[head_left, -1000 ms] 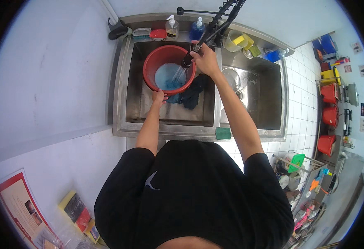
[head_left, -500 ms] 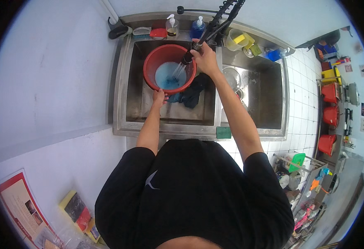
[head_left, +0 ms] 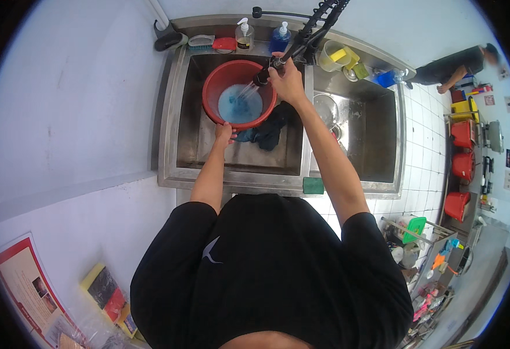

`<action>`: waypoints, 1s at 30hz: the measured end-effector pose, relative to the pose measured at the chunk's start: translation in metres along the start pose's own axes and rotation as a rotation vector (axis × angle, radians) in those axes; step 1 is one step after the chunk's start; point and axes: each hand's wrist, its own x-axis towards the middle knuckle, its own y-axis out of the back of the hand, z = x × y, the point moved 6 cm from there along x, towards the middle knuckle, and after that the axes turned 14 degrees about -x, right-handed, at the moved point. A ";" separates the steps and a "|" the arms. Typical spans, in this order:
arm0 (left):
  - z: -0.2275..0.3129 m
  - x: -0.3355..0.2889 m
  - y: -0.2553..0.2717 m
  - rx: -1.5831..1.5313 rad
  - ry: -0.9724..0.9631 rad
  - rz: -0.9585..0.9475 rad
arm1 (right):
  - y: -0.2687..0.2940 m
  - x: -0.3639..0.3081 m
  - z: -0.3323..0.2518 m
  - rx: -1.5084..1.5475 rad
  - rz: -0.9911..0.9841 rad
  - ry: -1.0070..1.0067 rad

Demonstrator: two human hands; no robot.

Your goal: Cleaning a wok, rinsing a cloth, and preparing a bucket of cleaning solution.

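Note:
A red bucket [head_left: 210, 96] stands in the left basin of a steel sink [head_left: 202, 157], with bluish, foamy water [head_left: 240, 107] inside. My left hand [head_left: 224, 134] is closed on the bucket's near rim. In my right hand [head_left: 288, 81] is a black spray faucet [head_left: 262, 77], gripped at the bucket's right side. Water streams from its head down into the bucket. Dark wet cloth [head_left: 271, 132] lies on the basin floor, partly under the bucket on its near right side.
Behind the basin stand a brush [head_left: 201, 41], a clear pump bottle [head_left: 244, 36] and a blue pump bottle [head_left: 280, 38]. A green scouring pad [head_left: 313, 185] rests on the front edge. In the right basin is a round lid [head_left: 325, 110]. Another person [head_left: 458, 65] is at the far right.
The spray head has shifted slightly left and up, its stream landing farther left in the bucket. The bucket seems a little farther back. Another person has come into view at the far right.

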 end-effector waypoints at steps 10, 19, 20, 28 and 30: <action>-0.022 -0.022 -0.020 0.008 -0.071 0.049 | 0.008 0.000 0.020 0.057 -0.062 -0.016; -0.085 0.021 -0.138 0.810 -0.375 -0.423 | 0.008 0.006 0.016 0.053 -0.120 -0.041; -0.093 0.047 -0.129 0.801 -0.532 -0.147 | 0.001 0.009 0.006 0.125 -0.141 -0.020; -0.131 0.095 -0.123 0.900 -0.328 -0.163 | 0.004 0.003 0.017 0.086 -0.294 -0.144; -0.124 0.082 -0.130 0.895 -0.383 -0.111 | 0.003 0.004 0.015 0.045 -0.216 -0.123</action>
